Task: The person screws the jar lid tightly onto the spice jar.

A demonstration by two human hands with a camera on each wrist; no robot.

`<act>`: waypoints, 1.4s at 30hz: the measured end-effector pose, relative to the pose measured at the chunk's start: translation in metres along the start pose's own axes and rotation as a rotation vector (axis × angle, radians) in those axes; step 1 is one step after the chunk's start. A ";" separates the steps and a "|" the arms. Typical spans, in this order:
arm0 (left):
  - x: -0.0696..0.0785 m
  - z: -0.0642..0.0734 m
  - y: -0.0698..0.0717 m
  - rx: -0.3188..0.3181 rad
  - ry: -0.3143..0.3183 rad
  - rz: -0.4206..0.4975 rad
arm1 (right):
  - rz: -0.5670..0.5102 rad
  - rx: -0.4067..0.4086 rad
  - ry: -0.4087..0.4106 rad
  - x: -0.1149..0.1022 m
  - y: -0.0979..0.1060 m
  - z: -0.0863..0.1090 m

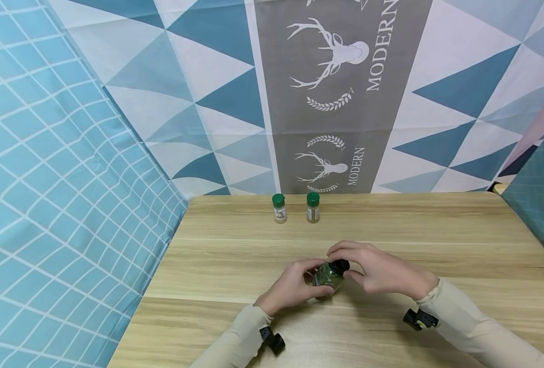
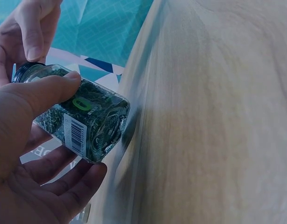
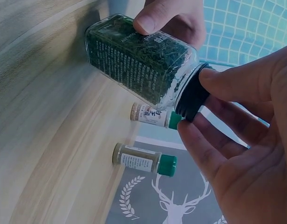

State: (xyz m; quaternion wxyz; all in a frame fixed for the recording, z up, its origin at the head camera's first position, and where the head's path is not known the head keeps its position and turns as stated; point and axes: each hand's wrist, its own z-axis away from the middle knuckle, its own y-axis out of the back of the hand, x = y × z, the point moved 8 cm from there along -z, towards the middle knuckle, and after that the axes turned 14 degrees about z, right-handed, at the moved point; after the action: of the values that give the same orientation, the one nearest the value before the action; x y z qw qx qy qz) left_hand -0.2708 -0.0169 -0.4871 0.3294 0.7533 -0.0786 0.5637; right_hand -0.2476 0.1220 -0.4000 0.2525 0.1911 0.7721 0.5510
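A square glass jar (image 1: 328, 276) of dried green herb flakes, with a black lid (image 3: 194, 93), is tilted over the front half of the table. My left hand (image 1: 295, 283) grips the jar's body, its thumb across one face above a barcode label (image 2: 75, 134). My right hand (image 1: 378, 268) pinches the black lid between thumb and fingers. The lid sits on the jar's neck. In the left wrist view the jar's glass base (image 2: 108, 133) faces the tabletop at a slant.
Two small shaker bottles with green caps stand near the table's back edge, a left one (image 1: 279, 208) and a right one (image 1: 313, 207). Behind the wooden table (image 1: 226, 245) hangs a patterned cloth (image 1: 217, 102); a blue grid cloth (image 1: 69, 204) borders the left side.
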 end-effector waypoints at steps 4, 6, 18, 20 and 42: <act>0.000 0.000 0.000 -0.002 -0.003 0.003 | -0.009 -0.002 -0.013 0.001 0.000 -0.001; 0.001 0.000 0.000 -0.005 -0.012 -0.002 | -0.015 -0.002 -0.021 0.002 0.000 -0.001; 0.002 0.000 -0.001 -0.005 -0.014 -0.013 | -0.047 0.013 -0.066 0.006 0.000 -0.001; 0.002 0.000 -0.001 -0.006 -0.012 -0.012 | -0.055 0.014 -0.075 0.007 0.000 -0.001; 0.000 0.000 -0.001 -0.009 0.016 -0.002 | -0.017 0.001 -0.195 0.019 0.000 0.003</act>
State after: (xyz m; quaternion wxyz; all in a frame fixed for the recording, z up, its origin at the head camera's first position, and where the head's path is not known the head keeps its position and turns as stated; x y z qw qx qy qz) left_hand -0.2700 -0.0164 -0.4874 0.3341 0.7472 -0.0779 0.5692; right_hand -0.2609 0.1351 -0.4038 0.3308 0.2374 0.7457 0.5274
